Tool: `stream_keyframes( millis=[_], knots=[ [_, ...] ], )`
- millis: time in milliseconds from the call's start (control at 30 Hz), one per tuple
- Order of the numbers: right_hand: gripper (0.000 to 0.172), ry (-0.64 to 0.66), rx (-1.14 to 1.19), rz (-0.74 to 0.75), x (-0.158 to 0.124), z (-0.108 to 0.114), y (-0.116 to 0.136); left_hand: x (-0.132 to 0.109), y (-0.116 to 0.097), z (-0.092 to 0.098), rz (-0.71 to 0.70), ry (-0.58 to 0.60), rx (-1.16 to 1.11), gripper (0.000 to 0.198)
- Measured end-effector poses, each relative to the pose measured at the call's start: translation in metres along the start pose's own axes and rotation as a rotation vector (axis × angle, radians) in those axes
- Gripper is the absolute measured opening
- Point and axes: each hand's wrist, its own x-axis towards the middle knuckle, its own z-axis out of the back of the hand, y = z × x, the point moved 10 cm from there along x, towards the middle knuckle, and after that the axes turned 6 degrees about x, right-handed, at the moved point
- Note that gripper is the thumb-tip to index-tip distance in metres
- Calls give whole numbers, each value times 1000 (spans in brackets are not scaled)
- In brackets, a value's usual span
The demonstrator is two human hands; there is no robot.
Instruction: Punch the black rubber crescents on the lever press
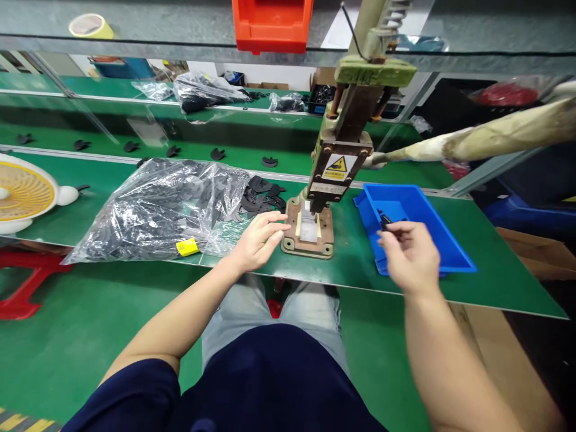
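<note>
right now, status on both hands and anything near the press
Left hand open, fingertips by press base. Right hand at blue bin, small dark part near fingertips. Clear bag of black parts left of press.

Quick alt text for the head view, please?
The right hand is over a blue bin on a green bench, close to a small dark part. The left hand, open, is beside the base of a press, with a clear bag of black parts to its left.
</note>
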Motion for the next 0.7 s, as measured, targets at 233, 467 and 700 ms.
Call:
stream_keyframes(
  millis=[233,467,700],
  knots=[
    [20,282,472,277,-71,-108,123,-6,-35,-17,-39,45,-57,37],
    [15,301,485,347,-74,-130,142,-15,-33,-22,-50,63,-9,39],
    [10,234,351,400,-85,-134,142,-20,-32,-35,-56,80,15,46]
  ],
)
